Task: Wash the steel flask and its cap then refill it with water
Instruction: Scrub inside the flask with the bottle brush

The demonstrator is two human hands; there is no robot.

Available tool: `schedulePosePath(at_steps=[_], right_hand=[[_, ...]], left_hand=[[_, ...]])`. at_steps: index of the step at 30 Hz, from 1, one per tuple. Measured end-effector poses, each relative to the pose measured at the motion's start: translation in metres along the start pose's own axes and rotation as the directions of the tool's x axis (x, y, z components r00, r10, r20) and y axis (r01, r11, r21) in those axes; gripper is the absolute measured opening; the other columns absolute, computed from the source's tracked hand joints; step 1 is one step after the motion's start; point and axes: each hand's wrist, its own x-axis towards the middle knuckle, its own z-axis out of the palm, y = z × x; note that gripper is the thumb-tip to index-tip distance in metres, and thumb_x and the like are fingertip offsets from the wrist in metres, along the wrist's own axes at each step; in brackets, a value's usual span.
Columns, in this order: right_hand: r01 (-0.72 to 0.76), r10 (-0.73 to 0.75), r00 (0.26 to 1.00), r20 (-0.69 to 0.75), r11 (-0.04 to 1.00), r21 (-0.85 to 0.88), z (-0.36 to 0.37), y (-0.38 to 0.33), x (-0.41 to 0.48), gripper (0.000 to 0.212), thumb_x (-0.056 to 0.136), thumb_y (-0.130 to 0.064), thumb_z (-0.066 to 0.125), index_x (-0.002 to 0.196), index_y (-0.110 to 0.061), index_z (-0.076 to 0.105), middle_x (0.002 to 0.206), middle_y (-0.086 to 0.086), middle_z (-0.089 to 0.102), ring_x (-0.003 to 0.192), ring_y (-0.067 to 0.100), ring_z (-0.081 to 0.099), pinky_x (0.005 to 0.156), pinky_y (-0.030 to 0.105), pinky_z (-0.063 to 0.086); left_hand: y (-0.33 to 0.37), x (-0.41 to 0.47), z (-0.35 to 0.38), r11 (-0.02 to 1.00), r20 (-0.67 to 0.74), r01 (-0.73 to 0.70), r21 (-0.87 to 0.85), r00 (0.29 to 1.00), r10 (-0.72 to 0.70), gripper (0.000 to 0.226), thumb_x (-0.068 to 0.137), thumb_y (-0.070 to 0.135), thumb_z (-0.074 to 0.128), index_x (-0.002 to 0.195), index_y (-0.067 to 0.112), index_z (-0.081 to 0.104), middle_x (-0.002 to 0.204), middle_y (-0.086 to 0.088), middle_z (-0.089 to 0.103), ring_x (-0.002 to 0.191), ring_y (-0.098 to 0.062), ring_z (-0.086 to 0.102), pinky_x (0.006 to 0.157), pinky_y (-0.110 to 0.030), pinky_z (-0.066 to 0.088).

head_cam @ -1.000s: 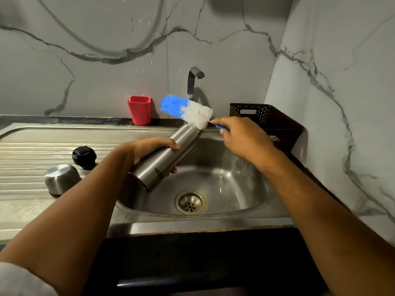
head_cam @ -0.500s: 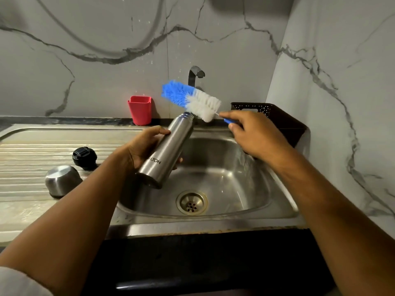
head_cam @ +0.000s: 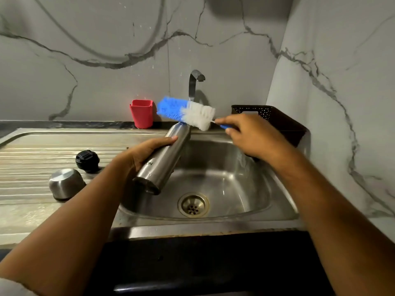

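**Brush Lifting Off The Flask**

The left hand [head_cam: 147,152] is wrapping its grip round the steel flask [head_cam: 166,159], tipping it over the sink [head_cam: 277,210]. The right hand [head_cam: 250,137] is pinching the brush [head_cam: 192,113], now lifted higher, just over the flask's mouth. Scrubbing inside is probably coming next.

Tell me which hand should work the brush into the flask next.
The right hand: it pinches the brush handle, bristles at the flask mouth. The left hand grips the flask over the sink.
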Motion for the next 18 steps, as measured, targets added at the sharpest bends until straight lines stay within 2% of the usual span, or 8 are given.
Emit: schedulePosePath(at_steps=[3,5,9,11,13,15,16,18], right_hand=[[-0.054,0.05,0.996,0.078,0.997,0.053,-0.033,0.012,-0.008,0.037,0.103,-0.021,0.057,0.13,-0.044,0.067,0.086,-0.022,0.06,0.075,-0.002,0.054,0.068,0.02,0.04],[-0.052,0.049,0.992,0.116,0.998,0.025,-0.022,0.007,-0.004,0.037,0.102,-0.02,0.057,0.13,-0.042,0.068,0.094,-0.015,0.064,0.07,-0.001,0.052,0.065,0.022,0.039],[-0.011,0.009,0.999,0.049,0.999,0.039,0.019,-0.005,0.005,0.038,0.102,-0.022,0.057,0.136,-0.037,0.065,0.123,-0.002,0.071,0.082,0.012,0.061,0.075,0.026,0.044],[-0.008,0.008,1.0,0.018,1.0,0.026,-0.007,-0.005,-0.001,0.038,0.102,-0.022,0.058,0.135,-0.039,0.065,0.116,-0.009,0.072,0.094,0.013,0.065,0.083,0.03,0.049],[-0.05,0.045,0.996,0.075,0.996,0.074,-0.035,0.003,-0.011,0.036,0.103,-0.021,0.058,0.131,-0.041,0.067,0.091,-0.02,0.064,0.085,0.005,0.061,0.077,0.027,0.046],[-0.08,0.066,0.988,0.138,0.991,0.102,-0.041,0.003,-0.013,0.037,0.102,-0.018,0.058,0.129,-0.04,0.068,0.076,-0.02,0.058,0.071,0.002,0.056,0.067,0.022,0.041],[-0.073,0.056,0.987,0.153,0.992,0.106,-0.033,-0.004,-0.01,0.037,0.102,-0.016,0.057,0.129,-0.038,0.069,0.074,-0.016,0.061,0.067,0.004,0.056,0.064,0.022,0.041],[-0.027,0.011,0.99,0.14,0.994,0.11,-0.003,-0.014,0.001,0.038,0.102,-0.017,0.057,0.133,-0.037,0.067,0.094,-0.008,0.072,0.071,0.005,0.059,0.068,0.024,0.043]], left_hand=[[-0.002,-0.002,-0.007,1.0,-0.018,-0.007,0.022,1.0,0.007,0.124,0.03,0.058,0.1,0.131,0.001,0.059,0.108,-0.023,0.074,0.089,-0.032,0.072,0.08,-0.043,0.06],[0.002,-0.002,0.001,1.0,0.004,-0.016,0.012,1.0,0.016,0.114,0.036,0.051,0.1,0.13,0.003,0.057,0.104,-0.022,0.075,0.087,-0.033,0.074,0.074,-0.042,0.063],[-0.001,-0.002,0.022,0.999,-0.006,-0.023,0.043,1.0,0.023,0.067,0.07,0.034,0.078,0.126,0.002,0.059,0.105,-0.025,0.076,0.094,-0.037,0.071,0.093,-0.047,0.056],[-0.005,-0.002,0.018,0.999,-0.03,-0.028,0.044,0.999,0.029,0.074,0.061,0.034,0.081,0.125,0.002,0.062,0.107,-0.025,0.076,0.093,-0.037,0.072,0.093,-0.047,0.055],[-0.006,0.002,0.008,0.998,-0.057,-0.038,0.054,0.998,0.041,0.087,0.048,0.039,0.082,0.125,0.002,0.064,0.106,-0.024,0.077,0.088,-0.034,0.074,0.086,-0.043,0.058],[-0.004,0.006,0.007,0.997,-0.07,-0.05,0.067,0.996,0.055,0.091,0.044,0.042,0.083,0.126,0.006,0.064,0.109,-0.023,0.076,0.093,-0.035,0.074,0.09,-0.046,0.059],[-0.002,0.006,0.011,0.994,-0.071,-0.057,0.092,0.995,0.063,0.091,0.045,0.043,0.084,0.127,0.009,0.064,0.111,-0.023,0.076,0.1,-0.039,0.073,0.096,-0.051,0.058],[0.0,0.006,0.024,0.985,-0.071,-0.081,0.152,0.993,0.093,0.078,0.054,0.042,0.084,0.126,0.019,0.064,0.112,-0.023,0.074,0.105,-0.041,0.071,0.095,-0.052,0.058]])
